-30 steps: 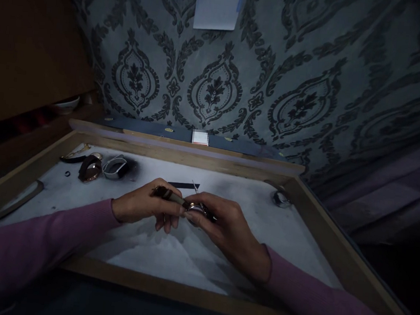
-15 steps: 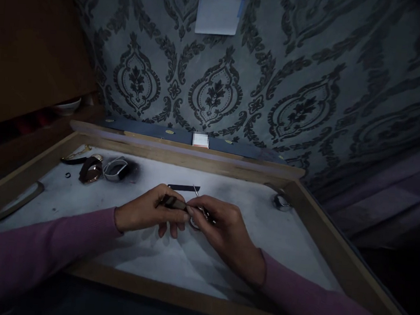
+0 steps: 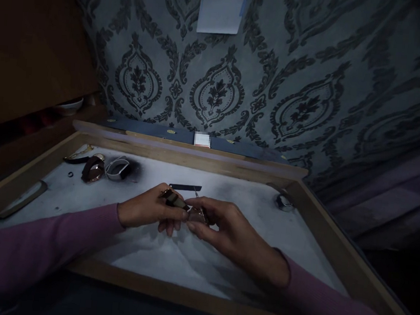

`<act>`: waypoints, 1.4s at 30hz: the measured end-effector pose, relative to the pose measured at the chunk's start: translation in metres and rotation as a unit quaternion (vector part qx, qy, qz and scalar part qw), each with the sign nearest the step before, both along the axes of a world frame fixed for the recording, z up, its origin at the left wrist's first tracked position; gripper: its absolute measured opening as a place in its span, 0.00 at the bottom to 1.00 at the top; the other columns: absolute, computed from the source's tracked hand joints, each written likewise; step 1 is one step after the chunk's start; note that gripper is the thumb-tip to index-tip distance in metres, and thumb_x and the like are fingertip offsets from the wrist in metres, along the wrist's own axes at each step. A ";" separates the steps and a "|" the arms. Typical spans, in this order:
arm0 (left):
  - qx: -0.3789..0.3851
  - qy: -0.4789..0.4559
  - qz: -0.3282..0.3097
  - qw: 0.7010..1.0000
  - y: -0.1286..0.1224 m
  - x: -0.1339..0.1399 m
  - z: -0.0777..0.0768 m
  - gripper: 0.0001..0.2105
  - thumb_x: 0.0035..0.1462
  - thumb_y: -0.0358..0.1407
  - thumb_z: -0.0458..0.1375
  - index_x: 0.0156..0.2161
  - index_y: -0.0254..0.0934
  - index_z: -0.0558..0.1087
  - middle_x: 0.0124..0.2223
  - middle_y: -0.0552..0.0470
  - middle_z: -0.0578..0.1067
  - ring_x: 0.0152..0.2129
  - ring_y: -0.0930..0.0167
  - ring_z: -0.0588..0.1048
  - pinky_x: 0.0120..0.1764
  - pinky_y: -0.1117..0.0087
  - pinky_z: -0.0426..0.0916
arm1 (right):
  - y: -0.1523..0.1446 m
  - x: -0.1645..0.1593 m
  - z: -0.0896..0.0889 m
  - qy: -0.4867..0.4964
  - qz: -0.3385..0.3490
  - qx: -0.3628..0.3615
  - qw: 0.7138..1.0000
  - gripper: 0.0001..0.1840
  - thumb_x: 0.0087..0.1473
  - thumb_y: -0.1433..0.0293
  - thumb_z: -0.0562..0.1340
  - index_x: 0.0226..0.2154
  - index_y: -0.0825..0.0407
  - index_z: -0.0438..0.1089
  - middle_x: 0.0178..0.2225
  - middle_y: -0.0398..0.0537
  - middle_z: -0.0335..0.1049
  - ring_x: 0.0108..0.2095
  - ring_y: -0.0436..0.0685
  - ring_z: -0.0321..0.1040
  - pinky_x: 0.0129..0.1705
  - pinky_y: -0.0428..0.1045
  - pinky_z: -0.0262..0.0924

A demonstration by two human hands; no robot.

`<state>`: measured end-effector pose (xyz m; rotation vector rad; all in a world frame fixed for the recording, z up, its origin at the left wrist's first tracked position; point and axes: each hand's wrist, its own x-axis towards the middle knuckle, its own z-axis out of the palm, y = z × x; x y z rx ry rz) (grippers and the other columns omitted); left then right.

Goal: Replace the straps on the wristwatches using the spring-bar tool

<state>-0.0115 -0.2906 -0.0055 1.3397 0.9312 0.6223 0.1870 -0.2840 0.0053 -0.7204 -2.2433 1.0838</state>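
In the middle of the head view, my left hand (image 3: 150, 210) is closed on a brown watch strap (image 3: 177, 200), pinched between thumb and fingers. My right hand (image 3: 231, 230) grips a small round watch case (image 3: 198, 215) right by the strap's end. Whether strap and case are joined there I cannot tell. A thin metal tip (image 3: 196, 191) sticks up past the right fingers; the rest of it is hidden. Just beyond both hands a flat black strip (image 3: 186, 188) lies on the white surface (image 3: 142, 254).
A low wooden rim (image 3: 191, 153) surrounds the white surface. At the left lie a brown watch (image 3: 93, 169), a light-banded watch (image 3: 118, 168), a small black ring (image 3: 71, 174) and a curved strap (image 3: 24, 201). Another watch (image 3: 283, 200) sits at the right rim. Patterned wallpaper (image 3: 215, 94) stands behind.
My right hand's fingers have opened a little around the watch case, showing more of it, and its wrist has shifted right. The strap in my left hand has tilted. The view moved slightly.
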 end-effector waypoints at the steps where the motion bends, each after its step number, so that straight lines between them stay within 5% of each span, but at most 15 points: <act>1: 0.000 -0.001 -0.002 1.000 0.000 0.000 0.000 0.15 0.49 0.42 0.66 0.23 0.31 0.72 0.17 0.54 0.71 0.14 0.77 0.70 0.16 0.80 0.62 | 0.001 0.001 0.000 -0.001 0.009 -0.008 1.000 0.15 0.54 0.77 0.62 0.45 0.51 0.74 0.33 0.44 0.76 0.30 0.51 0.71 0.31 0.45 0.63; 10: 0.006 0.018 -0.017 1.000 0.002 -0.002 0.000 0.14 0.50 0.40 0.65 0.22 0.31 0.72 0.18 0.55 0.71 0.14 0.77 0.70 0.17 0.80 0.63 | 0.002 0.006 -0.013 -0.019 -0.093 0.088 0.992 0.23 0.49 0.77 0.67 0.49 0.51 0.69 0.39 0.48 0.76 0.33 0.55 0.73 0.34 0.48 0.68; 32: -0.013 -0.007 0.021 1.000 -0.003 0.002 -0.003 0.15 0.49 0.42 0.66 0.27 0.29 0.74 0.24 0.51 0.74 0.19 0.73 0.75 0.18 0.79 0.66 | 0.002 0.004 -0.017 -0.013 -0.072 0.142 0.987 0.14 0.51 0.79 0.66 0.42 0.52 0.70 0.34 0.45 0.75 0.31 0.52 0.72 0.33 0.46 0.67; 42: -0.017 -0.009 0.051 0.998 -0.001 0.004 -0.007 0.19 0.45 0.47 0.67 0.27 0.29 0.74 0.24 0.51 0.75 0.18 0.73 0.74 0.18 0.77 0.64 | 0.002 0.002 -0.028 0.016 -0.086 0.180 0.980 0.17 0.56 0.76 0.64 0.48 0.51 0.66 0.40 0.49 0.75 0.33 0.54 0.74 0.35 0.48 0.71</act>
